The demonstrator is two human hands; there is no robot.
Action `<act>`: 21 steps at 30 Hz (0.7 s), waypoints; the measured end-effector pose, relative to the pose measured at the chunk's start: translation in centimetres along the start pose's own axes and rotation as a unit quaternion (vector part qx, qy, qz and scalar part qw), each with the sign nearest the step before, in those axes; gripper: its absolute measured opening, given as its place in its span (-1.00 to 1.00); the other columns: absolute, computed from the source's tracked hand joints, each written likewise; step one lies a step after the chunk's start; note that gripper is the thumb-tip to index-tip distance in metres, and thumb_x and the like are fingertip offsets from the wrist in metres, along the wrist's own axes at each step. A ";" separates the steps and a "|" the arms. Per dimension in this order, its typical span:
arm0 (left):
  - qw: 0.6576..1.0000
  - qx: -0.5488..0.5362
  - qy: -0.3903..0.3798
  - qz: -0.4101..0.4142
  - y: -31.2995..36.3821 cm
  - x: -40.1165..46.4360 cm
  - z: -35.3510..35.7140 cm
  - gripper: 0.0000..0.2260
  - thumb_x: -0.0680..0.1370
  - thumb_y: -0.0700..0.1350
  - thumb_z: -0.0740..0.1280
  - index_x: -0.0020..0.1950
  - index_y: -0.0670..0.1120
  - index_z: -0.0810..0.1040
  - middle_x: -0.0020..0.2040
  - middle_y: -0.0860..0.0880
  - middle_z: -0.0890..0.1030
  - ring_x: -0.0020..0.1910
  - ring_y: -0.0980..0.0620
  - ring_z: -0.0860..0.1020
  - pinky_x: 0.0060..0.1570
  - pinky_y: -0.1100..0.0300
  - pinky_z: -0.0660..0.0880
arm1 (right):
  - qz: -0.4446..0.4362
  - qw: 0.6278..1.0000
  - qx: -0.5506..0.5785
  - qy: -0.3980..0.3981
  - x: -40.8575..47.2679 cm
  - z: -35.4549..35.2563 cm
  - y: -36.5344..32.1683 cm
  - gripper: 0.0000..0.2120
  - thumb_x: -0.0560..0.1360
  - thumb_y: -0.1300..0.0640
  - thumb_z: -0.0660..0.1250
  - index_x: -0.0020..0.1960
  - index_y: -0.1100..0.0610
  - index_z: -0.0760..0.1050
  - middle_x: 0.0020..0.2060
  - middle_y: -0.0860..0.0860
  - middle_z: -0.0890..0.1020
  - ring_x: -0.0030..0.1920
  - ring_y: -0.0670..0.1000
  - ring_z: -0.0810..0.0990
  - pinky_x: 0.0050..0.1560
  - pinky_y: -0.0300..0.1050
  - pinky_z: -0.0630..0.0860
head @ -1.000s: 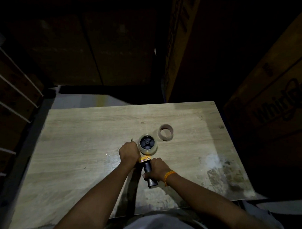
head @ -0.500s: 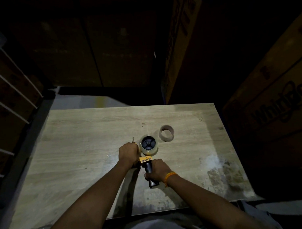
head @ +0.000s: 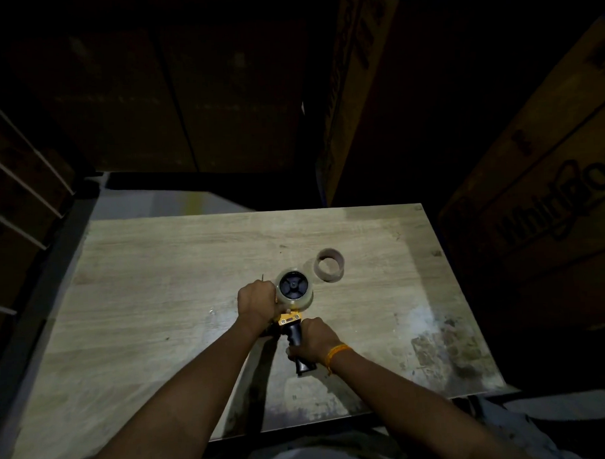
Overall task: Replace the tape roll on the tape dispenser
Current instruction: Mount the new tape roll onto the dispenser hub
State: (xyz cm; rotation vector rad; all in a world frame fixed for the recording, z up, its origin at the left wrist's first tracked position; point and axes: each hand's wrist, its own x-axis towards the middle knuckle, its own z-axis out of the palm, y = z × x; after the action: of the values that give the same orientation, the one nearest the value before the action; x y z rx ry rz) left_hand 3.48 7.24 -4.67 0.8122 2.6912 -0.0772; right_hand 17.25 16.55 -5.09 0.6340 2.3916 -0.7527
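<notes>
Right hand (head: 315,337) grips the tape dispenser (head: 290,320) handle; left hand (head: 257,301) clasps its front. New tape roll (head: 294,289) looks seated, empty core (head: 330,265) set aside; threading likely remains.

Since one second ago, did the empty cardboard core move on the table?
No. The empty cardboard core keeps its place relative to the table's far edge and right edge; only the camera shifted slightly.

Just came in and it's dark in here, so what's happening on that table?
A person is working on a tape dispenser lying on the wooden table. The right hand grips its black handle, and the left hand is closed at the front end beside the tape roll, which already sits on the hub. An empty cardboard core stands apart on the table beyond the dispenser.
</notes>
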 end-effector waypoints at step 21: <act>0.988 0.086 -0.024 0.129 -1.7 -1.0 1.4 -0.91 0.45 -0.05 0.41 -0.17 -0.05 0.66 -0.22 -0.06 0.59 -0.18 -0.13 0.64 -0.21 0.12 0.54 | 0.000 0.999 -0.050 0.019 1.0 1.8 -0.5 -0.68 0.50 -0.06 0.38 0.08 0.17 0.62 0.07 0.22 0.66 0.07 0.24 0.64 -0.13 -0.05 0.43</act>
State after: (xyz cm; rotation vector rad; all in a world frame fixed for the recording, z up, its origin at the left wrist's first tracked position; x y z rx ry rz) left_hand 3.74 5.08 -5.75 1.1895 2.5356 -0.2671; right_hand 16.87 15.35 -6.73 0.6120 2.4467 -0.6231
